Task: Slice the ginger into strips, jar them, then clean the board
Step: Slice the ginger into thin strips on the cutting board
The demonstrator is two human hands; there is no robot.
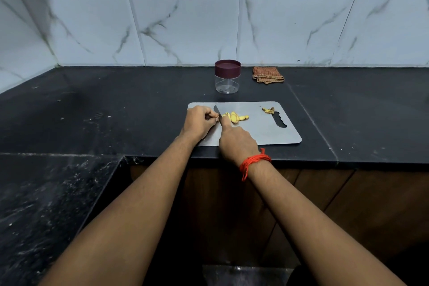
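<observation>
Over on the left end of the cutting board (267, 133), my left hand (199, 123) sits with the fingers curled in tight, tips right up against the knife (216, 111). Honestly can't tell if I'm pinching a bit of ginger there or nothing at all. My right hand (236, 141), the one with the red thread (254, 161) on the wrist, is wrapped around the knife handle, blade pointing away from me. Just right of the blade the ginger (235, 117) lies on the board, peeled and partly sliced. Behind the board stands the jar (227, 81), lid on. Some peel scraps (268, 110) sit by the board's handle hole, and a folded cloth (268, 75) is just right of the jar.
</observation>
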